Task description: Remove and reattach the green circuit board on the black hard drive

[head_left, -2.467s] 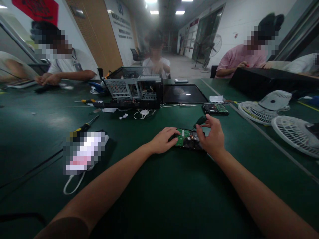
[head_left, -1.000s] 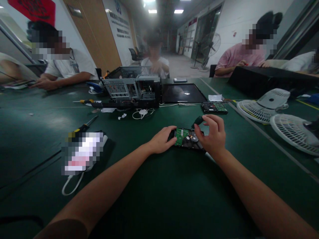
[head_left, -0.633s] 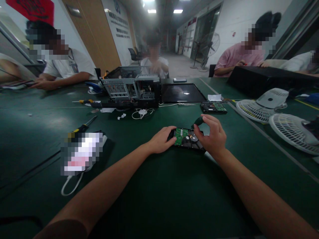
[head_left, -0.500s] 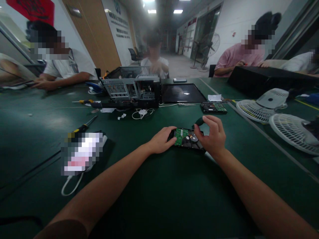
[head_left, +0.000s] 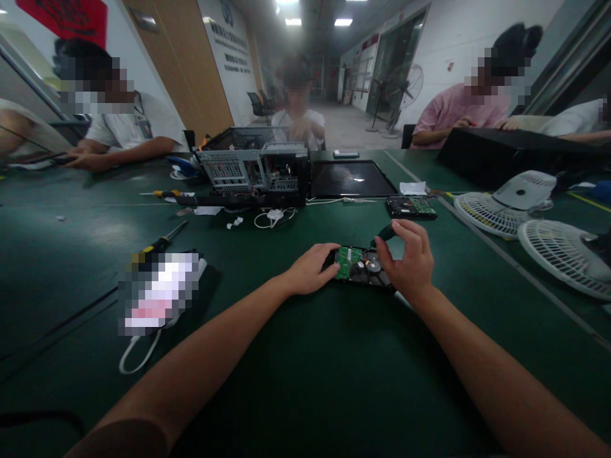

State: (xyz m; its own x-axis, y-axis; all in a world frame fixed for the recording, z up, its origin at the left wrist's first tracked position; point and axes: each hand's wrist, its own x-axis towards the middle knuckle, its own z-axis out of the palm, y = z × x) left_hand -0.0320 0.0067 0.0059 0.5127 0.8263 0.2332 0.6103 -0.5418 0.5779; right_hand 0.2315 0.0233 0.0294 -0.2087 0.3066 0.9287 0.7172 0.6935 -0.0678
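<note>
A hard drive (head_left: 365,275) lies on the green table with its green circuit board and round silver hub facing up. My left hand (head_left: 312,268) grips the drive's left end, thumb on the near side and fingers on the far side. Between the thumb and fingers of my right hand (head_left: 411,259) is a screwdriver (head_left: 384,235) with a dark handle. It leans over the drive's far right part, its shaft pointing down at it; whether the tip sits in a screw is too small to tell.
A second hard drive (head_left: 411,207) lies beyond my right hand. An opened computer case (head_left: 252,168) and a dark flat panel (head_left: 351,178) stand behind. Two white fans (head_left: 496,207) are at right, a lit phone (head_left: 160,292) and a yellow-black screwdriver (head_left: 155,248) at left. Other people sit around the table.
The view has shifted very slightly. Both hands keep their holds on the hard drive and screwdriver, in nearly the same places.
</note>
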